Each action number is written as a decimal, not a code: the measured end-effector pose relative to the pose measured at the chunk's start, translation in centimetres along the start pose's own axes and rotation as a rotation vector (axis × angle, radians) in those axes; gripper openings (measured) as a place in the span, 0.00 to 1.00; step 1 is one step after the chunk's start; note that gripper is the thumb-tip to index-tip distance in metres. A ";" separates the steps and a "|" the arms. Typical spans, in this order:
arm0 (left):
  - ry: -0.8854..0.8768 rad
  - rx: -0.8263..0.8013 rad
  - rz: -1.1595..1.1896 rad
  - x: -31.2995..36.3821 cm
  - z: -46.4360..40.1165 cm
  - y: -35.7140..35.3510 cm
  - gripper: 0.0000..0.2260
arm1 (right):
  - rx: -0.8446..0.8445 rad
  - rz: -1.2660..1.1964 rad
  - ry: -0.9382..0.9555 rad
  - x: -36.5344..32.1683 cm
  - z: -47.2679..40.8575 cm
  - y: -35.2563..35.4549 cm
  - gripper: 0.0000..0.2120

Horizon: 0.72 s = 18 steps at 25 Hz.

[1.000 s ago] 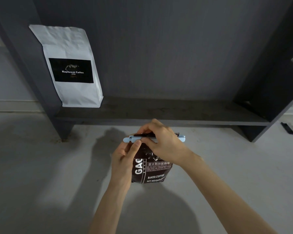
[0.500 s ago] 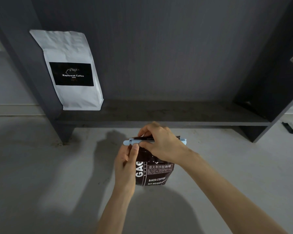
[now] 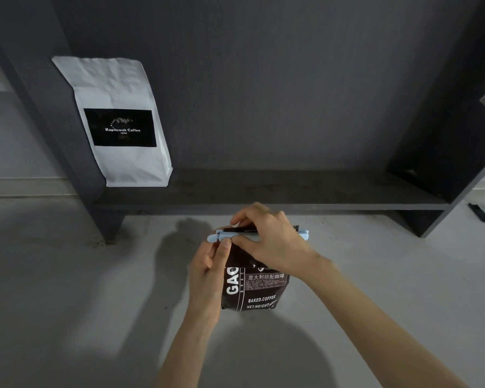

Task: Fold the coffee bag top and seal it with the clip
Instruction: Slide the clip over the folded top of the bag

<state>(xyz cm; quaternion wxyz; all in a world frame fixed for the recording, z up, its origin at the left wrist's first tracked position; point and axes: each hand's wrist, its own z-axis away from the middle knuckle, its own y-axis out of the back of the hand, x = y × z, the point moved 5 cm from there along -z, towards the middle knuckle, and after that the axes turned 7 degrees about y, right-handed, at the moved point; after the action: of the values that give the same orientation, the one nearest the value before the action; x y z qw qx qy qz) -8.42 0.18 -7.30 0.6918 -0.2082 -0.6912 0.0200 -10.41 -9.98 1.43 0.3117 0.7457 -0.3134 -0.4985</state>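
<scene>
A dark brown coffee bag [image 3: 259,289] with white lettering stands upright on the grey floor in front of me. Across its folded top lies a long light-blue clip [image 3: 217,236], its ends sticking out left and right of my fingers. My right hand [image 3: 269,242] covers the middle of the clip and pinches it onto the bag top. My left hand [image 3: 210,268] holds the bag's left side, with its thumb pressed up against the clip's left end. The clip's middle is hidden under my right hand.
A dark grey shelf unit [image 3: 263,191] stands right behind the bag, its low board just above floor level. A white coffee bag [image 3: 121,121] with a black label leans at the shelf's left end. A small black object [image 3: 479,212] lies on the floor far right.
Both hands and the bag have stayed almost in place on the clip. The view has tilted slightly, so the shelf and white bag sit a little lower in the frame.
</scene>
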 end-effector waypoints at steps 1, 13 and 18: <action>-0.001 -0.011 -0.012 0.1 0.0 0.0 0.10 | 0.012 0.027 0.017 0.2 0.1 0.2 0.12; 0.011 -0.028 -0.176 0.9 0.0 1.0 0.11 | 0.233 -0.345 -0.339 8.2 6.1 2.9 0.24; 0.051 -0.088 -0.222 0.3 0.6 1.1 0.15 | 0.235 -0.595 -0.312 8.6 7.0 -0.6 0.14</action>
<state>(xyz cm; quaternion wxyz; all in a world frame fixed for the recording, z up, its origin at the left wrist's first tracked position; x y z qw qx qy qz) -8.67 1.48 -7.38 0.6974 -0.1610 -0.6922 -0.0923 -14.29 -17.35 -5.94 0.0134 0.7499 -0.1815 -0.6360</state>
